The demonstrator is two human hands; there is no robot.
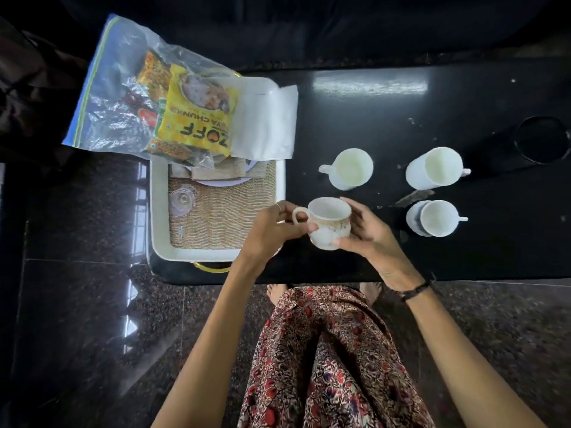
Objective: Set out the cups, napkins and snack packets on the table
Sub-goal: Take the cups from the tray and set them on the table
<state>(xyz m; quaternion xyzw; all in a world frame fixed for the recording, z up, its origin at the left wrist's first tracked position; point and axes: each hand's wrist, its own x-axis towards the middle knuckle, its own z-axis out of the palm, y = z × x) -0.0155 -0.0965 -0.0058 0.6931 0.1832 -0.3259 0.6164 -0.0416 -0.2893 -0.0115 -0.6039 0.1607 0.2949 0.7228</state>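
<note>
Head view looks straight down on a small patterned cup (330, 222), white with a gold-brown band, rounded body and a looped handle pointing left. Both hands grip it above the near part of the black table (386, 100): the left hand (275, 230) pinches it by the handle side, the right hand (367, 230) wraps its far side with thumb under the belly. Whether its base touches the table cannot be told. Three white cups stand farther right: one (350, 168) just beyond the held cup, a taller one (435, 168) to its right, and a third (432, 218) nearer, with bare black surface between them. A white tray (159, 211) with a woven liner sits at the table's left end, just beside the left hand, carrying an overturned glass (182, 199), folded napkins (219, 173) and a yellow snack packet (197, 118) spilling from a clear plastic bag (114, 88) that overhangs the table edge. The near table edge runs just below the wrists.
</note>
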